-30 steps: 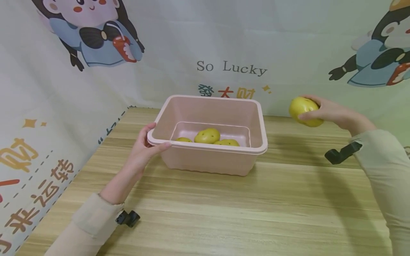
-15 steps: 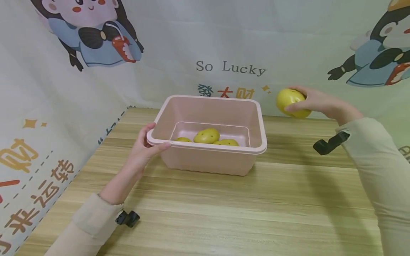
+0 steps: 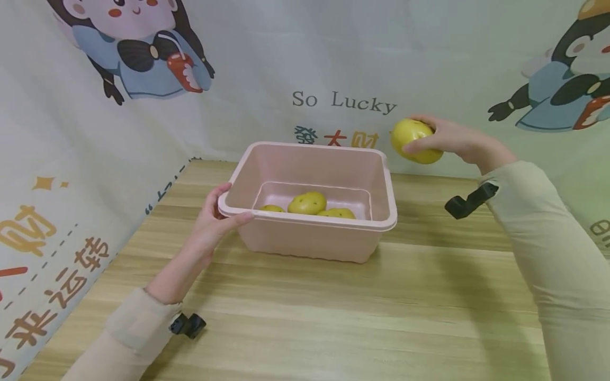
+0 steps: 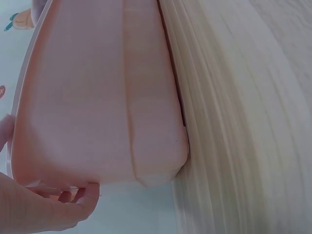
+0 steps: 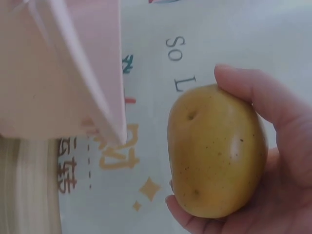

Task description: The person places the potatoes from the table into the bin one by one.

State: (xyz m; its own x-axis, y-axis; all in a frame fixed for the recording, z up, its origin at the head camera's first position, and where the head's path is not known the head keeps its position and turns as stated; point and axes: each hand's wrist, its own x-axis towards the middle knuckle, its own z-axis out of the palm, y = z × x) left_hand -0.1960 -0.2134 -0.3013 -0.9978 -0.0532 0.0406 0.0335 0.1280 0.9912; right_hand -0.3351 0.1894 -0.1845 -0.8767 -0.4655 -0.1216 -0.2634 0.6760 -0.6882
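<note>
A pink plastic bin [image 3: 305,233] [image 4: 97,102] [image 5: 53,63] stands on the wooden table [image 3: 333,317]. Three yellow potatoes [image 3: 308,202] lie on its floor. My left hand [image 3: 214,222] [image 4: 44,209] grips the bin's near left rim, thumb over the edge. My right hand [image 3: 452,138] [image 5: 273,161] holds a fourth yellow potato [image 3: 415,141] [image 5: 214,151] in the air, just right of the bin's far right corner and above its rim.
A printed cloth backdrop [image 3: 333,63] with cartoon figures and the words "So Lucky" closes off the back and left side. Bare wooden tabletop lies in front of and to the right of the bin.
My right hand has carried the potato up and to the left, from out at the right toward the bin's far right corner. The left hand and the bin have stayed put.
</note>
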